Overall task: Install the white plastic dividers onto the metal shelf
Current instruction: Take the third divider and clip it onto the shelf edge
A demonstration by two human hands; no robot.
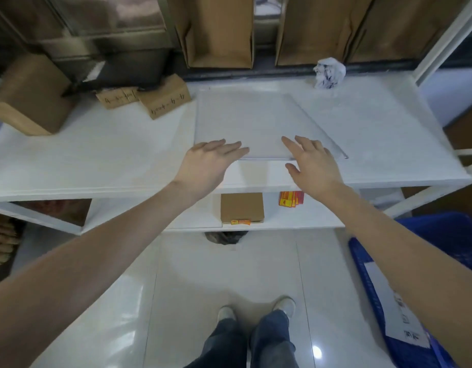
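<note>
One white plastic divider (256,123) lies flat on the top level of the white metal shelf (96,160), near the middle, its near edge just short of the shelf's front edge. My two hands are stretched out over that near edge. My left hand (211,160) has its fingers straight and loosely spread, the tips at the divider's near left corner; I cannot tell whether they press it or hover just above. My right hand (312,160) is the same, fingers apart and relaxed, over the near right part of the sheet, the thumb hanging off toward the front edge. Neither grip is closed on anything.

Toward the shelf's back left corner sit two small cardboard boxes (150,99) with handwritten marks, side by side and touching, and one larger brown box (30,102) tilted at the left edge. One crumpled ball of paper (329,73) sits at the back edge, right of centre. Behind the back edge stand two tall brown cardboard cartons (219,30).

On the lower level lie one flat brown box (241,208) and one small stack of red and yellow cards (291,199). On the floor to the right is one blue crate (442,235). My two shoes (256,309) show on the white tiles.
</note>
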